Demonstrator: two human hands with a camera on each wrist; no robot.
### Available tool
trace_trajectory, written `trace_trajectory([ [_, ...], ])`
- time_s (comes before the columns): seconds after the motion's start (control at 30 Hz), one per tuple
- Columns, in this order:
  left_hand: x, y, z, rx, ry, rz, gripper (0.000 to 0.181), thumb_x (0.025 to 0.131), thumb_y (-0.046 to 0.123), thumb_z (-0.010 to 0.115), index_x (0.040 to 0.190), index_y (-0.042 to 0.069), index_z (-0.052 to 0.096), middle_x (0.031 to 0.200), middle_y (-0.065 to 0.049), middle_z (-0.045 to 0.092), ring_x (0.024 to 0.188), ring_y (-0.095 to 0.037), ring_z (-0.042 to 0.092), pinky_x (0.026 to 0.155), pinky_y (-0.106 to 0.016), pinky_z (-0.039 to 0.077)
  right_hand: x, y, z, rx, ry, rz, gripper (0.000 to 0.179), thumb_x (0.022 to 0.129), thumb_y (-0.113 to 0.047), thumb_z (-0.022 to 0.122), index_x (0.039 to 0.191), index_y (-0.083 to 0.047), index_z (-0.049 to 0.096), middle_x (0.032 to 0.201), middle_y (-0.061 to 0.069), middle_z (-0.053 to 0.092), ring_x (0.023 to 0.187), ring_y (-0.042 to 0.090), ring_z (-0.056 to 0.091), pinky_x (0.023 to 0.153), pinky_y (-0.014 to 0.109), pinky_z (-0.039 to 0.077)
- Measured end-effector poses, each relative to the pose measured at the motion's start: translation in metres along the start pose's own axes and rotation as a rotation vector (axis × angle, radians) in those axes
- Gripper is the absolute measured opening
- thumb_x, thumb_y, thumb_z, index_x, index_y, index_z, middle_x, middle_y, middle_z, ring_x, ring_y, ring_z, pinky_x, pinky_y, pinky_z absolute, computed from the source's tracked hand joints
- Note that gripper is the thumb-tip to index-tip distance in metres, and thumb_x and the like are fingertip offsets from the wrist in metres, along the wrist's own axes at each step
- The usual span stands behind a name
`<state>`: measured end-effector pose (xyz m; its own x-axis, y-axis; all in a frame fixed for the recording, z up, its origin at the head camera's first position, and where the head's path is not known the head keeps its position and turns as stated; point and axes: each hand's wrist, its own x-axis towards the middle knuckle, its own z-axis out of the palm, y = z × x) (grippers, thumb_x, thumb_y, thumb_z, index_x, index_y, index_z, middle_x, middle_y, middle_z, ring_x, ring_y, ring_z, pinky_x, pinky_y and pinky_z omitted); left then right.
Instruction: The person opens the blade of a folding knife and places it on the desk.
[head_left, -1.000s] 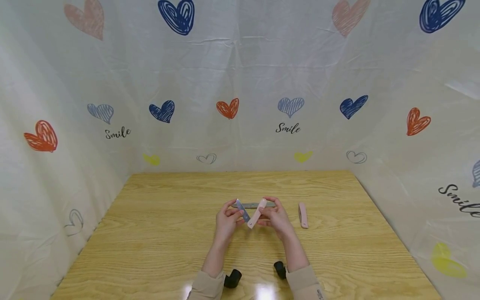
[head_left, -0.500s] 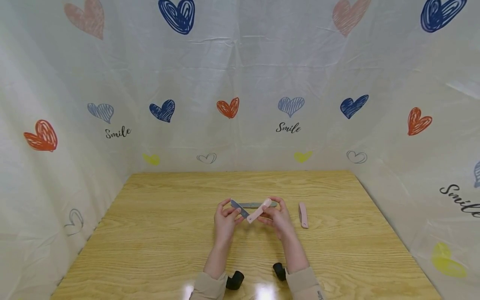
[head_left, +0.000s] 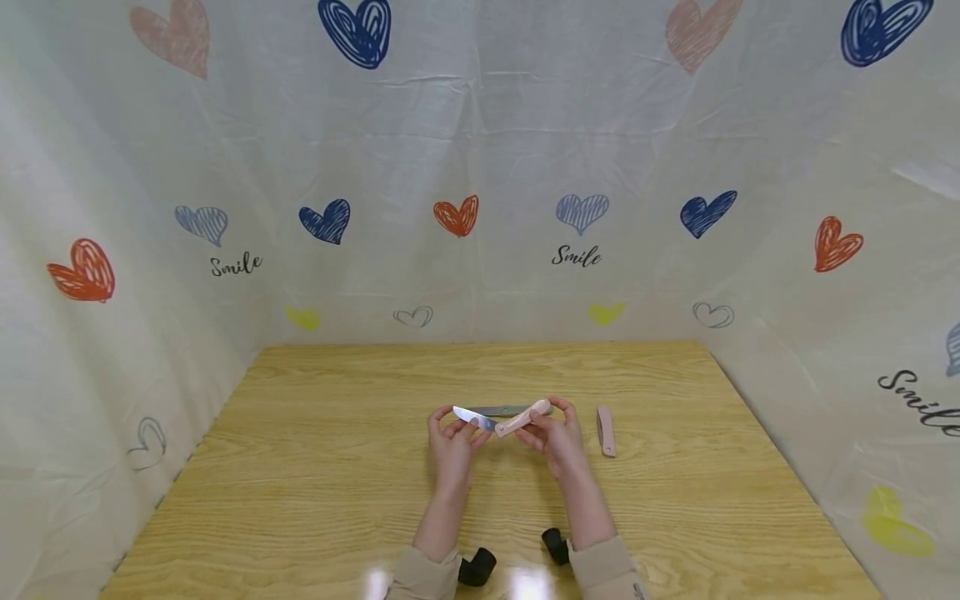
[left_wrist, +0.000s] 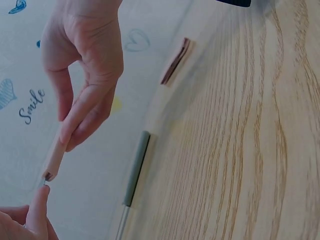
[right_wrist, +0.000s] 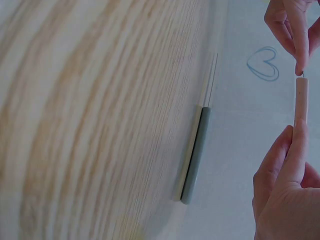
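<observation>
Both hands [head_left: 506, 433] gripping pink knife [head_left: 501, 420]

Wooden counter [head_left: 300, 467], light grain. Grey-handled knife [head_left: 510, 410] lies flat mid-counter, blade leftward. Folded pink knife [head_left: 606, 430] lies well right of it, apart.

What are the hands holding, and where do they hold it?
A folding knife: the right hand grips its pink handle, and the left hand pinches the metal blade.
</observation>
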<state>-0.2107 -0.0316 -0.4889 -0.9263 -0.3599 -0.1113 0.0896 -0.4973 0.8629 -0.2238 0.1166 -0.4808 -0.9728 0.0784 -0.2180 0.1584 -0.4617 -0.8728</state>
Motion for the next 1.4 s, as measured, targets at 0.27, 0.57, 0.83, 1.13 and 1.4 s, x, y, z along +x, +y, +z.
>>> trace_trajectory([
  [0.27,-0.001,-0.002,0.005,-0.084,0.025,0.014,0.046,0.09,-0.016,0.052,0.129,-0.003,0.03,0.096,-0.017,0.049,0.079,-0.018,0.062,0.073,-0.031,0.06,-0.001,0.002,0.004,0.083,0.039,-0.009,0.049,0.099,0.005,0.047,0.139,-0.002,0.02,0.109,0.021,0.046,0.075,0.015,0.063,0.075,0.03,0.059],
  [0.57,-0.004,-0.006,0.011,-0.147,0.094,0.032,0.047,0.091,-0.016,0.05,0.13,-0.002,0.028,0.098,-0.016,0.047,0.085,-0.02,0.062,0.078,-0.037,0.059,-0.004,0.007,0.012,0.18,0.116,-0.041,0.042,0.098,0.009,0.042,0.133,-0.001,0.022,0.108,0.021,0.042,0.076,0.016,0.063,0.076,0.03,0.059],
  [0.83,-0.005,-0.011,0.014,-0.186,0.127,0.045,0.049,0.092,-0.016,0.049,0.132,-0.001,0.024,0.102,-0.019,0.044,0.087,-0.021,0.059,0.081,-0.038,0.059,-0.007,0.011,0.017,0.251,0.155,-0.075,0.038,0.099,0.007,0.041,0.131,-0.002,0.022,0.106,0.021,0.042,0.077,0.018,0.063,0.075,0.029,0.059],
  [1.13,-0.008,-0.015,0.016,-0.209,0.143,0.053,0.049,0.093,-0.015,0.047,0.132,-0.002,0.021,0.102,-0.018,0.042,0.086,-0.019,0.06,0.082,-0.035,0.058,-0.009,0.014,0.018,0.295,0.156,-0.063,0.048,0.1,0.007,0.039,0.139,0.0,0.012,0.11,0.022,0.04,0.077,0.017,0.062,0.077,0.029,0.059],
  [1.4,-0.011,-0.015,0.018,-0.212,0.15,0.063,0.047,0.094,-0.014,0.046,0.132,-0.001,0.022,0.103,-0.019,0.041,0.088,-0.022,0.061,0.084,-0.037,0.058,-0.011,0.015,0.018,0.324,0.155,-0.051,0.049,0.1,0.007,0.039,0.138,-0.001,0.01,0.115,0.022,0.036,0.08,0.018,0.06,0.08,0.031,0.058],
])
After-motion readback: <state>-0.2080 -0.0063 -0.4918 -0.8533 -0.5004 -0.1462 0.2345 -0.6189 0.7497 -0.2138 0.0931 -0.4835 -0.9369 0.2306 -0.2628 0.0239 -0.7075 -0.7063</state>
